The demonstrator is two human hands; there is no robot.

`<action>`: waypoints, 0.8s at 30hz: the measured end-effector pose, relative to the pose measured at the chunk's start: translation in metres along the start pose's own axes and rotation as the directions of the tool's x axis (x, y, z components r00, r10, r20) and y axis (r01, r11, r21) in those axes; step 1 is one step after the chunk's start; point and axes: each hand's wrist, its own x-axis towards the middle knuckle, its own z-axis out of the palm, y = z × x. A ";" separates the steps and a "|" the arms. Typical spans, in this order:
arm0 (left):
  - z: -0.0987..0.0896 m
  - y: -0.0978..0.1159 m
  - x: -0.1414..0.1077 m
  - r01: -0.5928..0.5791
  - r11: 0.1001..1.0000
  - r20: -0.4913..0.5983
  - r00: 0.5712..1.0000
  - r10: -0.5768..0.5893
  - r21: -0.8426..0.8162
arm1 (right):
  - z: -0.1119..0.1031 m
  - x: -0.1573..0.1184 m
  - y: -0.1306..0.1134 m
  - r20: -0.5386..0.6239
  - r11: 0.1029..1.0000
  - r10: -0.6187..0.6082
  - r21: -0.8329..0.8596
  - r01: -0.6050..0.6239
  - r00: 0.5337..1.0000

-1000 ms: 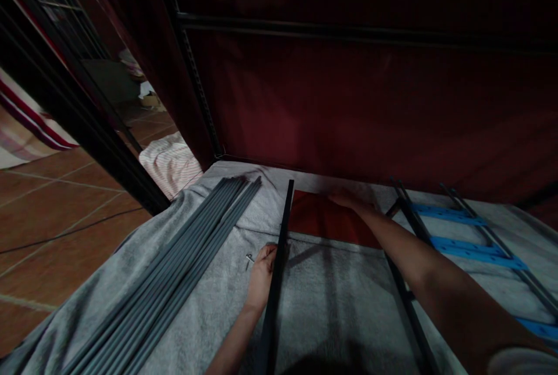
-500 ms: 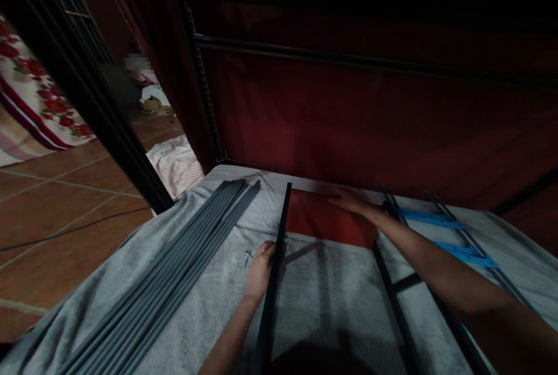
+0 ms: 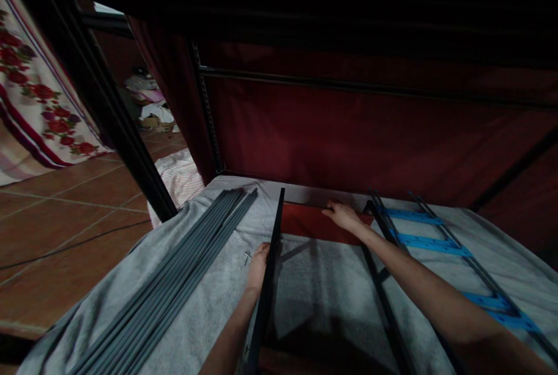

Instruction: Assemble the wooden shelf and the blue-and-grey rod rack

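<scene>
My left hand (image 3: 260, 260) is closed round a long black metal bar (image 3: 271, 264), part of a frame on the grey cloth. Beside its fingers shows a small shiny metal piece (image 3: 248, 257), perhaps a screw; whether the hand holds it I cannot tell. A red panel (image 3: 307, 222) spans the far end between this bar and a second black bar (image 3: 378, 282). My right hand (image 3: 343, 216) pinches the panel's far edge, its fingertips partly hidden.
Several grey tubes (image 3: 174, 270) lie in a bundle on the left of the grey cloth (image 3: 226, 299). To the right lie dark rods joined by blue strips (image 3: 436, 244). A black post (image 3: 131, 142) stands at left, and a dark red curtain (image 3: 331, 136) hangs behind.
My view has tilted up slightly. The right hand has come nearer along the red panel and its fingers have curled over the far edge. The left hand stays on the black bar.
</scene>
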 end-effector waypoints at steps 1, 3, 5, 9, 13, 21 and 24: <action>0.000 0.002 0.000 0.001 1.000 -0.008 1.000 -0.001 -0.004 | 0.001 -0.003 0.000 -0.009 1.000 -0.004 -0.003 0.004 1.000; -0.001 0.005 0.000 0.011 1.000 -0.017 1.000 -0.011 -0.006 | 0.002 -0.007 -0.001 -0.028 1.000 -0.010 -0.013 0.009 1.000; -0.001 0.007 0.000 0.024 1.000 -0.015 1.000 -0.024 0.003 | 0.004 -0.010 0.000 -0.041 0.999 -0.025 -0.027 0.024 0.999; -0.002 0.008 0.000 0.043 0.999 -0.011 0.999 -0.043 0.006 | 0.007 -0.012 0.002 -0.049 0.997 -0.062 -0.039 0.060 0.997; -0.001 0.006 0.001 0.051 0.998 -0.021 0.998 -0.052 -0.024 | 0.010 -0.010 0.003 -0.048 0.997 -0.072 -0.036 0.070 0.996; 0.002 -0.002 0.002 0.043 0.998 -0.019 0.999 -0.044 -0.038 | 0.012 -0.008 -0.001 -0.042 0.993 -0.108 -0.048 0.106 0.993; 0.002 -0.002 0.002 0.056 0.997 -0.011 0.998 -0.057 -0.046 | 0.012 -0.008 -0.001 -0.044 0.993 -0.109 -0.055 0.107 0.993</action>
